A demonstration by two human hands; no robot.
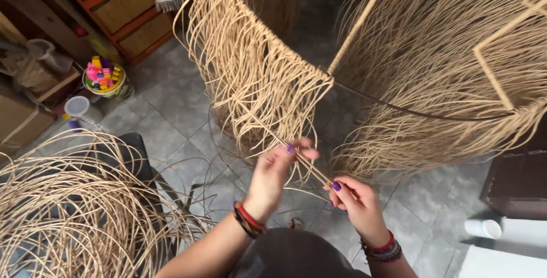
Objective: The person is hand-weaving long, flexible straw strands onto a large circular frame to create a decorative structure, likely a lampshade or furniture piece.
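Seen from above, a person works at a large round wire frame (399, 107) hung all around with long, pale rattan strands (250, 78) that fall like a fringe toward the grey tiled floor (171, 124). Both hands meet just below the frame's rim, where a straight cane upright (359, 24) joins it.

The left hand (276, 178) is raised, thumb and fingertips pinched together on a thin strand (310, 170), holding it taut on a slant. The right hand (356, 198) sits just beside and lower, fingers closed around the same strand's lower end. Held this way between two grips, the strand stays straight and apart from the loose fringe around it, so it can be guided on its own. Both wrists carry beaded bracelets, and the nails are painted purple.

At lower left, a loose tangled heap of the same rattan (68, 209) lies over a dark chair (128, 150), near the left hand. Farther back stand a wooden cabinet (119, 4) and a bowl of bright plastic pieces (104, 78). A white roll (484, 228) lies at right.
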